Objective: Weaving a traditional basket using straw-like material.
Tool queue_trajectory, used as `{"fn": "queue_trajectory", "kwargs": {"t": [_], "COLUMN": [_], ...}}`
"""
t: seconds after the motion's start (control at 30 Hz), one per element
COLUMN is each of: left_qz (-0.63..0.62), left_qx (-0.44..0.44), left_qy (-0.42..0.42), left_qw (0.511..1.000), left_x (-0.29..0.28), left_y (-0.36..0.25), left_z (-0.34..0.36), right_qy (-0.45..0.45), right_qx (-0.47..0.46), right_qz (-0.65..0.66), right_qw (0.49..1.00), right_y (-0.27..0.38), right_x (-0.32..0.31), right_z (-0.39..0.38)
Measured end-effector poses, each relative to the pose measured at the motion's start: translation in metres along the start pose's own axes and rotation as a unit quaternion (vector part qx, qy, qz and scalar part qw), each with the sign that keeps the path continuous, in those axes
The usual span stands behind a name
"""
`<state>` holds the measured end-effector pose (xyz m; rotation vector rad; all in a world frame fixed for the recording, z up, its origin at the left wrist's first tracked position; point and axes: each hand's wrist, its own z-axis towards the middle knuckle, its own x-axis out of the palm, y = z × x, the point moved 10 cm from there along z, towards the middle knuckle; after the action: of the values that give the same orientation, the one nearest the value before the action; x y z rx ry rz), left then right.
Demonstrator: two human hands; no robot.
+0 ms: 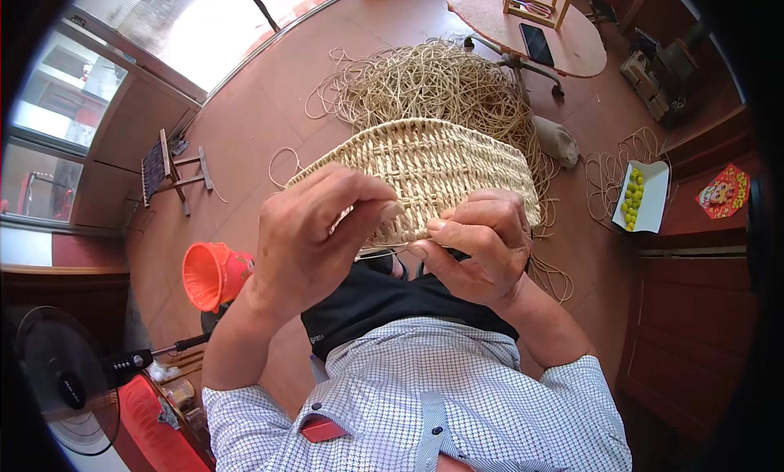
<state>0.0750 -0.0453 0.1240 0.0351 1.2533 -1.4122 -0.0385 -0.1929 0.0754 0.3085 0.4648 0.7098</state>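
Observation:
A curved, tightly woven straw-coloured panel is held over my lap in the centre. My left hand is closed in a pinch at the panel's near left part, thumb and forefinger meeting on the weave; what lies between them is too small to make out. My right hand grips the panel's near edge at the right, fingers bent around it and thumb just below. Thin strands show along that edge between my hands. Behind the panel lies a big tangled heap of pale cord.
An orange bucket and black fan stand left, a folding stool beyond. A round board with a black phone is at back right; a tray of yellow-green fruit and cord loops lie right, near cabinets.

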Motion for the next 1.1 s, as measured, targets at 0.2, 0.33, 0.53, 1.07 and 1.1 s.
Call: {"fn": "queue_trajectory", "kwargs": {"t": [0.2,0.33,0.53,1.07,1.1], "left_qz": [-0.036,-0.057,-0.048,0.066,0.081], "left_qx": [-0.031,-0.078,-0.057,0.121,0.129], "left_qy": [0.057,0.096,0.086,0.067,0.064], "left_qw": [0.997,0.991,0.994,0.988,0.986], "left_x": [0.012,0.019,0.018,0.003,0.004], "left_y": [0.009,0.017,0.016,-0.013,-0.011], "left_z": [0.019,0.021,0.022,-0.012,-0.011], "right_qy": [0.001,0.040,0.064,0.062,0.059], "right_qx": [0.020,0.013,0.020,0.024,0.021], "right_qz": [0.008,-0.009,-0.015,-0.011,-0.010], "right_qw": [1.000,0.999,0.998,0.998,0.998], "right_y": [-0.003,0.000,-0.001,-0.001,0.000], "right_x": [0.000,0.001,0.006,0.008,0.008], "right_z": [-0.001,0.006,0.008,0.011,0.011]}}
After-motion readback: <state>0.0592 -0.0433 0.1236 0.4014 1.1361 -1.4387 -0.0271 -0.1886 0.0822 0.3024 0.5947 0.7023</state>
